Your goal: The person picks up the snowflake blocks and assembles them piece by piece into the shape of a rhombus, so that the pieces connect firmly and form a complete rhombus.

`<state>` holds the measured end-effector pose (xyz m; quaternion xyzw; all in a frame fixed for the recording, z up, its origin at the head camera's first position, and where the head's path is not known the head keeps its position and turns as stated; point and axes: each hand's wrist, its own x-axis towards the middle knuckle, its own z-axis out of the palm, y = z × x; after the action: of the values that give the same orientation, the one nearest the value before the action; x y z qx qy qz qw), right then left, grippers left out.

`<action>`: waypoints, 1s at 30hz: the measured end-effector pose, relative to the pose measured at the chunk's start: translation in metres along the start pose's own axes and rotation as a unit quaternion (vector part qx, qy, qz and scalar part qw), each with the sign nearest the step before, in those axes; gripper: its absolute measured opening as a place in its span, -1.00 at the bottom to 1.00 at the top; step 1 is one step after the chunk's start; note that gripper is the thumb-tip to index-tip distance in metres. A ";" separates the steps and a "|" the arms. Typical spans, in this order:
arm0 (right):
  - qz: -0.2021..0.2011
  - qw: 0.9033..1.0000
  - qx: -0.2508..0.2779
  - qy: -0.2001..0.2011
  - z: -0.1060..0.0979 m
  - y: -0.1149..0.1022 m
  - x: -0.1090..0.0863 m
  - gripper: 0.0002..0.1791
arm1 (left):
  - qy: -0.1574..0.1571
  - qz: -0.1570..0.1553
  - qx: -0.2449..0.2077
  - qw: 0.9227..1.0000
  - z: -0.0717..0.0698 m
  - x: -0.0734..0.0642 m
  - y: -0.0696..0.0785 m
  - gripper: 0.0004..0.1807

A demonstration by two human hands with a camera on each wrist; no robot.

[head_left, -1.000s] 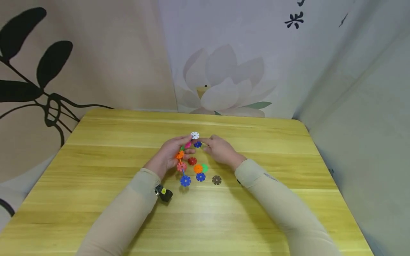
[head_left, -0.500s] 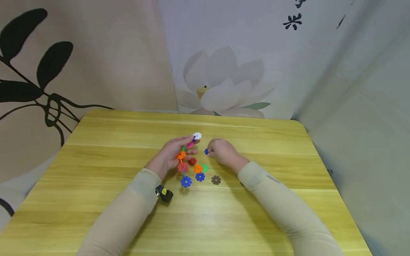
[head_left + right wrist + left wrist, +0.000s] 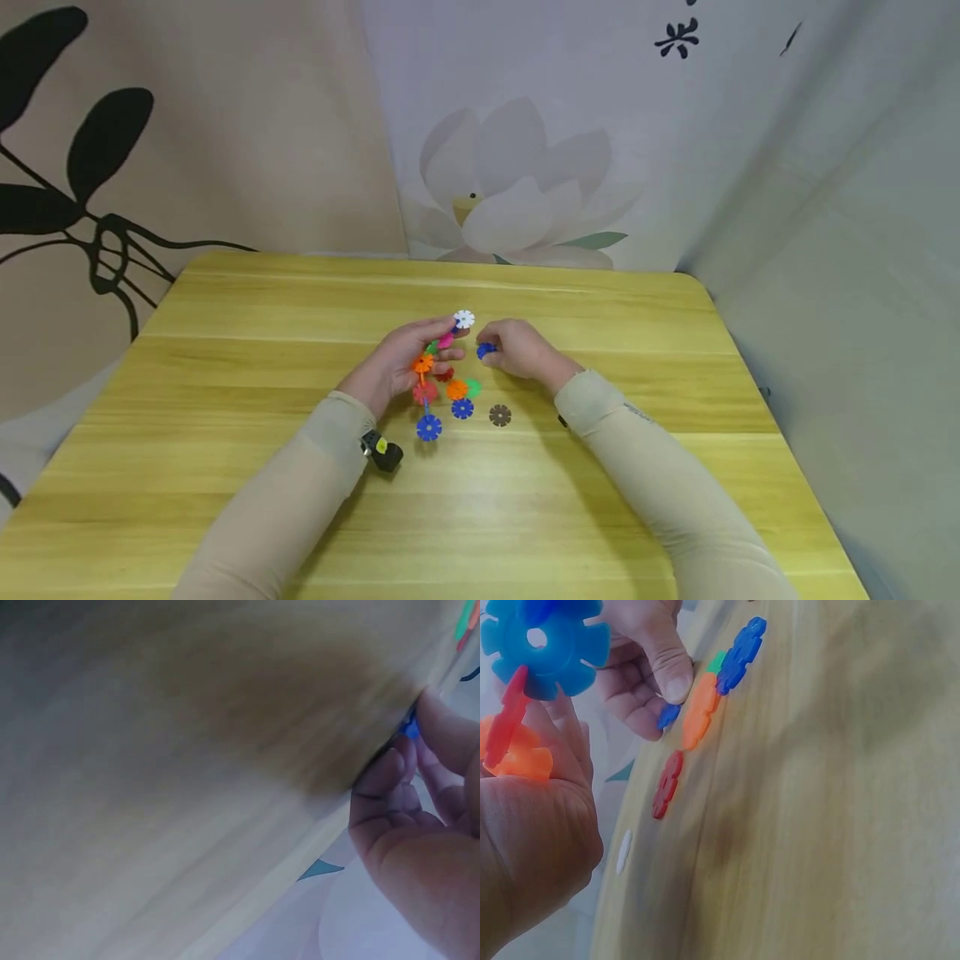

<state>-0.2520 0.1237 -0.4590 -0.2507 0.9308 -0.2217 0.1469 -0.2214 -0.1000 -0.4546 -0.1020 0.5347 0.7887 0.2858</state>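
Note:
A chain of notched plastic discs, slotted together, is held in my left hand [image 3: 397,358]. From its lower end up, it runs from a blue disc [image 3: 429,428] through a red disc [image 3: 424,392] and an orange disc [image 3: 423,363] to green and pink ones. A white disc [image 3: 463,319] shows at the left thumb tip. My right hand [image 3: 521,348] pinches a separate blue notched disc [image 3: 487,351] between thumb and fingers, just right of the left fingertips. In the right wrist view only a sliver of that blue disc [image 3: 410,727] shows; the fingers hide the rest.
Loose notched discs lie on the wooden table [image 3: 480,517] below the hands: a red one [image 3: 445,375], an orange one [image 3: 457,390] overlapping a green one [image 3: 473,388], a blue one [image 3: 462,408] and a brown one [image 3: 500,415]. A patterned curtain [image 3: 300,150] hangs behind the table.
The right hand has picked up the blue disc near the left fingertips, drawn it slightly right and toward the body, and turned its face into view. The left hand keeps its hold on the chain.

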 end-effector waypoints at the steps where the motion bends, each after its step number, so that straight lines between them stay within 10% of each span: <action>1: -0.001 1.000 0.002 0.001 0.000 0.000 0.001 -0.62 | 0.000 -0.001 -0.002 1.000 -0.001 0.000 0.000 -0.55; 10: 0.054 0.991 0.102 0.060 0.000 0.004 -0.008 -0.86 | -0.033 -0.004 -0.024 0.999 -0.004 -0.001 -0.002 -0.41; 20: 0.114 0.928 0.328 0.139 -0.005 -0.017 -0.031 -0.82 | -0.018 0.029 0.014 0.999 0.004 0.002 0.000 -0.52; 30: 0.101 0.912 0.317 0.238 0.009 -0.034 -0.030 -0.83 | 0.024 0.033 -0.016 0.999 0.016 0.006 -0.008 -0.50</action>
<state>-0.2099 0.1102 -0.4455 -0.0351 0.8391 -0.5426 0.0145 -0.2193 -0.0817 -0.4577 -0.1080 0.5315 0.8037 0.2447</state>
